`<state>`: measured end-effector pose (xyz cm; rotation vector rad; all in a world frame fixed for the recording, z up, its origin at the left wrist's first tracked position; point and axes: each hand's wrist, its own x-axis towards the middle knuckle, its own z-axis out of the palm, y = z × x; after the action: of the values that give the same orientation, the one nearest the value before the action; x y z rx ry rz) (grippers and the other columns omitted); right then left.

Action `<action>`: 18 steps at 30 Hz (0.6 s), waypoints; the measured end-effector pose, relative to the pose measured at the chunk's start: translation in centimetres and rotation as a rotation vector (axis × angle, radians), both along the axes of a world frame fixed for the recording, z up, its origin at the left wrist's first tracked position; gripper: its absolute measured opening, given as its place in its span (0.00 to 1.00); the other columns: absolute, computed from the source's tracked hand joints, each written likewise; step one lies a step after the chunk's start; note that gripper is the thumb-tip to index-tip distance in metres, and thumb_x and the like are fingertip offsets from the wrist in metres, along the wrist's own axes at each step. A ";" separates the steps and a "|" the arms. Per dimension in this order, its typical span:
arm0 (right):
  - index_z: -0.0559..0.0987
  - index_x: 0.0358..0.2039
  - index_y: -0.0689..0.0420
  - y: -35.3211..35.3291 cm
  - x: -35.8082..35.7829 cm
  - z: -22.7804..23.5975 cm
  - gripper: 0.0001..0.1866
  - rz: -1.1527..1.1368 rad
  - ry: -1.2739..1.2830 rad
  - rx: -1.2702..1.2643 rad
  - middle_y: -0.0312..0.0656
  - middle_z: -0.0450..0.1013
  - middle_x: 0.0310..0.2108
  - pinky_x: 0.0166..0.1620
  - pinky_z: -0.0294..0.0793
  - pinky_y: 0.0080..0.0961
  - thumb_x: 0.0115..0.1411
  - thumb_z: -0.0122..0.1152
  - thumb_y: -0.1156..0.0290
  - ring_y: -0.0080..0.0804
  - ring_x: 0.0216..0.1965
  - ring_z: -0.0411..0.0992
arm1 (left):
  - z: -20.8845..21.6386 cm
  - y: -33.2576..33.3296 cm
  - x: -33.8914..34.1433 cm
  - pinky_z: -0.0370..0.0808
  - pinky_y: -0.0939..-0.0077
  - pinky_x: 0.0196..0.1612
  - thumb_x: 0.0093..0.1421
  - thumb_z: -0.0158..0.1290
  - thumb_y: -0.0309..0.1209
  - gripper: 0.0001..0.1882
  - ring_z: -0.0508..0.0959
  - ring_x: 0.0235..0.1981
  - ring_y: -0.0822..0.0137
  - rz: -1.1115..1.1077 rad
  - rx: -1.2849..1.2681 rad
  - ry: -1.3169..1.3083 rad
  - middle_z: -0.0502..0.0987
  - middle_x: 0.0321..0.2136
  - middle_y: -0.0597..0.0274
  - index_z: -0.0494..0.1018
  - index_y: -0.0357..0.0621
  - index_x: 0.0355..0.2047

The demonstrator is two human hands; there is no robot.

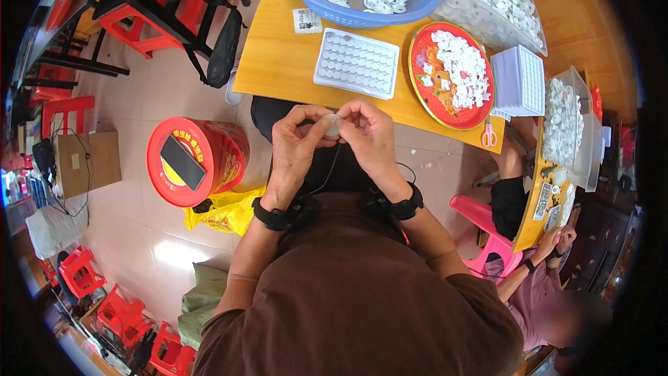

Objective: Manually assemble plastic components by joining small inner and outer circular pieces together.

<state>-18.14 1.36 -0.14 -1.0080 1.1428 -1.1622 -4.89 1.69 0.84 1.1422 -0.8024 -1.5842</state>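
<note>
My left hand (298,147) and my right hand (370,138) meet in front of me, just off the table's near edge. Between their fingertips they pinch a small round whitish plastic piece (332,127); its details are partly covered by the fingers. Just beyond my hands, a white tray (320,83) filled with rows of round white pieces lies on the yellow wooden table (271,63). To its right is a red patterned plate (424,101) with a heap of small white parts. Behind the tray stands a blue plastic basket (327,12) full of white parts.
A clear bin (480,19) of white parts, stacked trays (518,83), pink scissors (489,134) and a small packet (307,21) are on the table. A red bucket (226,157) with a phone (183,162) stands left. Another person (532,306) works at the right.
</note>
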 end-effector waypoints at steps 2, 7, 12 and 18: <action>0.73 0.28 0.62 -0.3 -0.6 0.5 0.03 0.005 -0.029 0.050 0.33 0.69 0.21 0.23 0.66 0.10 0.51 0.55 0.81 0.13 0.21 0.66 | -0.1 -0.2 0.3 0.78 0.82 0.32 0.55 0.51 0.19 0.08 0.77 0.29 0.72 -0.034 0.032 -0.016 0.72 0.31 0.62 0.72 0.32 0.36; 0.74 0.30 0.62 -0.6 -1.6 1.2 0.05 0.055 -0.061 0.146 0.35 0.72 0.23 0.24 0.67 0.11 0.50 0.57 0.81 0.15 0.22 0.68 | -1.0 -0.3 0.5 0.76 0.83 0.32 0.51 0.52 0.18 0.13 0.76 0.30 0.76 -0.118 -0.198 -0.206 0.75 0.29 0.62 0.72 0.33 0.39; 0.75 0.32 0.64 -0.5 -1.9 2.0 0.09 0.139 0.050 0.118 0.34 0.72 0.24 0.27 0.68 0.10 0.48 0.59 0.83 0.14 0.24 0.68 | 0.7 -0.4 0.3 0.75 0.82 0.32 0.48 0.52 0.16 0.14 0.77 0.28 0.74 -0.126 -0.306 -0.409 0.75 0.29 0.59 0.73 0.35 0.38; 0.77 0.31 0.64 -0.2 -1.9 2.0 0.09 0.097 0.096 0.129 0.33 0.71 0.24 0.28 0.67 0.10 0.46 0.60 0.83 0.13 0.23 0.67 | 0.8 -0.7 0.5 0.74 0.74 0.27 0.45 0.51 0.17 0.15 0.76 0.24 0.59 -0.196 -0.570 -0.704 0.73 0.25 0.53 0.73 0.37 0.37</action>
<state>-20.07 1.21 1.90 -1.0173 1.2157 -0.9601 -4.38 1.01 1.67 1.2061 -1.7411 -0.9627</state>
